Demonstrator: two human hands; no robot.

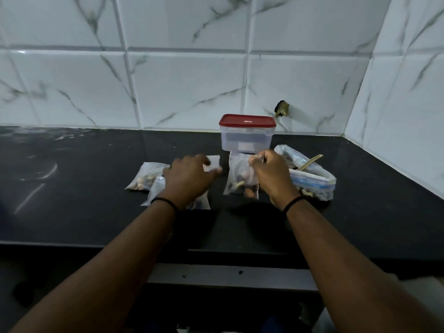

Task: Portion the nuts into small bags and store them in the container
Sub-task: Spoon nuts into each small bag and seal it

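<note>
A clear plastic container [247, 139] with a red lid stands shut at the back of the black counter. My right hand [271, 175] pinches the top of a small clear bag of nuts [239, 180] that stands in front of the container. My left hand [191, 179] hovers with spread fingers over two filled small bags [147, 177] and touches an empty small bag [213, 162]. The large zip bag of nuts [310, 175] lies to the right with a wooden spoon [310, 162] sticking out of it.
The black counter [84, 188] runs left and ends at a front edge near my forearms. White marble tiles form the back wall and the right wall. A dark hole [282, 108] marks the tile behind the container.
</note>
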